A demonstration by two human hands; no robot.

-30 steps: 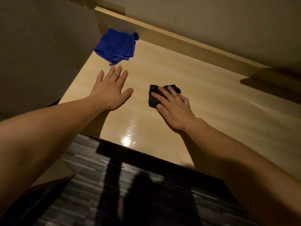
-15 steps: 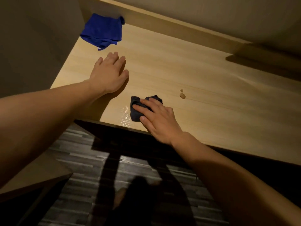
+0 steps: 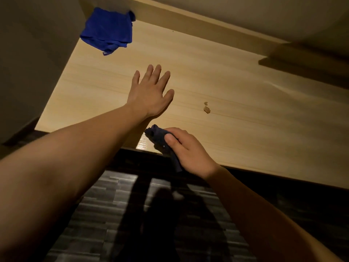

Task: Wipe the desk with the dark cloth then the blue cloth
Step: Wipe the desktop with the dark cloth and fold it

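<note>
Desk (image 3: 245, 129): pale wood. Blue cloth (image 3: 106, 33) bunched at far left corner. Left hand (image 3: 150, 93) flat, fingers spread, empty. Right hand (image 3: 186, 150) pinching dark cloth (image 3: 160, 138) at near edge. Risk: cloth overhangs edge, could drop; crumbs (image 3: 206, 109) missed.

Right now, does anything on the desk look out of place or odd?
Yes. A small pale scrap lies on the desk, right of the left hand, not wiped up. The dark cloth, bunched in the right hand, hangs over the front edge. The blue cloth lies crumpled at the back.
</note>
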